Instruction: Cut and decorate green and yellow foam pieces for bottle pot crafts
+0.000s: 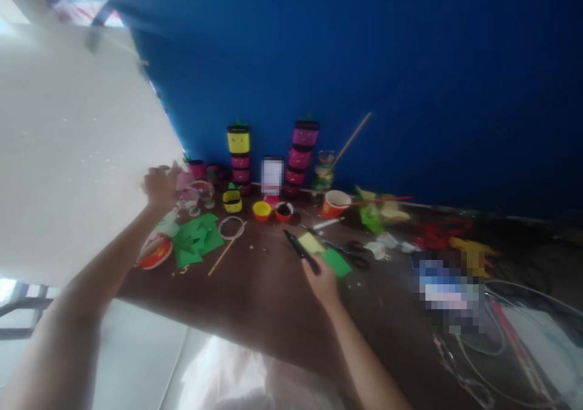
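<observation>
My left hand [160, 186] is at the far left edge of the table, beside a cluster of small pink and clear containers [186, 182]. Blur smears its fingers, so I cannot make out whether anything is in them. In my right hand [321, 276] is a slim black tool [297, 244], its far end pointing up and left; its exact kind is not clear. Right beside it lie a pale yellow paper piece [310, 243] and a green paper piece [337, 263]. Black-handled scissors [357, 255] rest just to the right.
Two stacks of faced pots, one yellow-topped [238, 141] and one magenta [303, 155], stand against the blue wall. Green sheets [198, 240], a ring [231, 228], small cups [262, 211] and a paper cup [336, 203] with a red stick are around. Cables [501, 343] lie right.
</observation>
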### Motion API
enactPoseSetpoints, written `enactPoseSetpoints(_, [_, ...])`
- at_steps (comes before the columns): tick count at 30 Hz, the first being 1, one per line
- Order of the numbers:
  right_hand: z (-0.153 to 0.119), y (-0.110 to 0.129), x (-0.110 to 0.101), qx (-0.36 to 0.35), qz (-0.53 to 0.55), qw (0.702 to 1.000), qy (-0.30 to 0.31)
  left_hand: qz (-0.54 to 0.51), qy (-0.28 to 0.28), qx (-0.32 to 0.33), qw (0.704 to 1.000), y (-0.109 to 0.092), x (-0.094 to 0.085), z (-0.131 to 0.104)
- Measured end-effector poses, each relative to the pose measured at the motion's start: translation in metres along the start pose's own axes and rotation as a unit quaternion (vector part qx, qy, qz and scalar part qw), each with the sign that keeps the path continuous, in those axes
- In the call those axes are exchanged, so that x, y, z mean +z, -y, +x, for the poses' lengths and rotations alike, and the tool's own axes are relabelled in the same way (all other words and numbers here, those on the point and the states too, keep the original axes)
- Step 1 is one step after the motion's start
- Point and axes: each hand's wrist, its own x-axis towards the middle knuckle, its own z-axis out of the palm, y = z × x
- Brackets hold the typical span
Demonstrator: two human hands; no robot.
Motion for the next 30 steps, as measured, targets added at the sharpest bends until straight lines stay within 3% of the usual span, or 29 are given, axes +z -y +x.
enactPoseSetpoints(19, [0.000, 0.000, 0.000, 0.005, 0.006, 1.000, 0.001, 0.032, -0.018, 0.065, 0.997, -0.010, -0.006, 0.004])
enactPoseSetpoints(26, [0.000, 0.003, -0.001, 0.009, 0.008, 1.000, 0.001, 0.053, -0.029, 0.146, 0.988, -0.011, -0.004, 0.010])
enactPoseSetpoints(30, [0.000, 0.001, 0.000, 0.014, 0.001, 1.000, 0.006, 0.044, -0.002, 0.185, 0.982, -0.014, -0.009, 0.016])
